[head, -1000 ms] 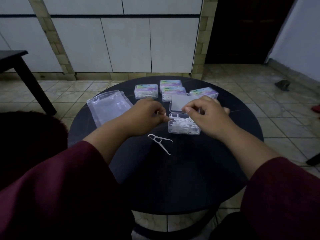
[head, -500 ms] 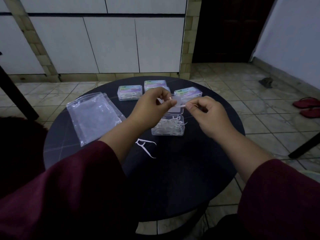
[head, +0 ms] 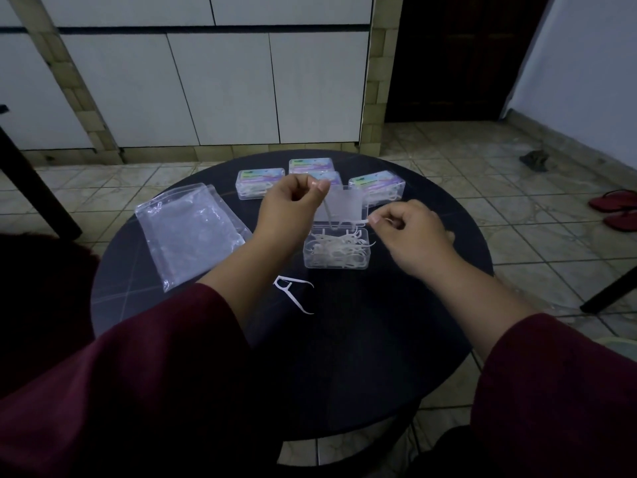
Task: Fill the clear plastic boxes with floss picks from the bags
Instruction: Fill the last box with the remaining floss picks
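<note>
Two hands [head: 287, 208] [head: 408, 232] each pinched a light, thin, snaggy pick [head: 327, 215] by its handle above the box [head: 336, 251].

This looks like a room in a home, dimly lit. The floor [head: 465, 160] is laid with pale, worn square tiles. Along the far wall run plain white cabinet doors [head: 220, 88] set between tiled pillars [head: 375, 74], with a dark wooden door [head: 455, 53] to their right. A pair of red sandals [head: 617, 208] lies on the floor off the counter's right edge. The counter [head: 344, 357] itself is a small round dark table, the kind kept in a living space.
</note>
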